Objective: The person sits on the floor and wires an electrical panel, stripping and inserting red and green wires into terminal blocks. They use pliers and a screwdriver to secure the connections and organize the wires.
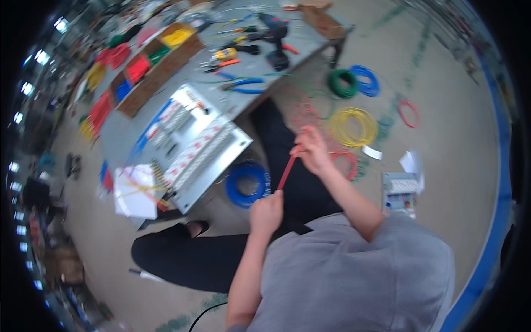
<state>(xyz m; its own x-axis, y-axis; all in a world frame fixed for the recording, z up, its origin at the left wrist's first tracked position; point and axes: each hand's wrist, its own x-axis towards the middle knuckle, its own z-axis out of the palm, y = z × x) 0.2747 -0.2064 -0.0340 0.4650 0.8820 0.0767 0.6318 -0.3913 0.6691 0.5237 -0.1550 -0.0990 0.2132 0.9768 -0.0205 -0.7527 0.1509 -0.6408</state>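
A straight red strip (pixel 288 171) runs slanting between my two hands above my lap; whether it is tubing or bundled wire I cannot tell. My left hand (pixel 266 213) is closed round its lower end. At the upper end, my right hand (pixel 311 150) pinches it between thumb and fingers. Loose red wire (pixel 303 108) lies on the floor just beyond my right hand, and a red coil (pixel 347 166) is beside that wrist. Left of my hands, a metal panel (pixel 207 166) with rows of electrical parts rests on the table's edge.
On the grey table (pixel 182 69) are a divided cardboard box (pixel 160 72) of coloured pieces, a cordless drill (pixel 275 47) and blue-handled pliers (pixel 246 86). Coils of blue (pixel 246 184), yellow (pixel 354 127) and green wire (pixel 343 83) lie on the floor, with a smaller panel (pixel 399 191) at right.
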